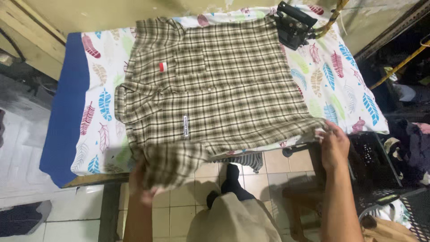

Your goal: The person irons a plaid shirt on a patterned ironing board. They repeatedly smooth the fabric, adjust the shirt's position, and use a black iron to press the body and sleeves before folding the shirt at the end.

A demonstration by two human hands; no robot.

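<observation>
A brown and cream plaid short-sleeved shirt lies spread flat, front up, on an ironing table covered with a white cloth printed with coloured feathers. Its collar points left and its hem points right. My left hand grips the shirt's near sleeve, which hangs over the table's front edge. My right hand pinches the near corner of the hem at the table's front right edge. A black iron stands at the far edge of the table, just beyond the shirt.
A blue cloth covers the table's left end. A yellow cord runs from the iron to the right. A dark crate and piled clothes stand at the right. Tiled floor lies below, with striped fabric hanging under the table.
</observation>
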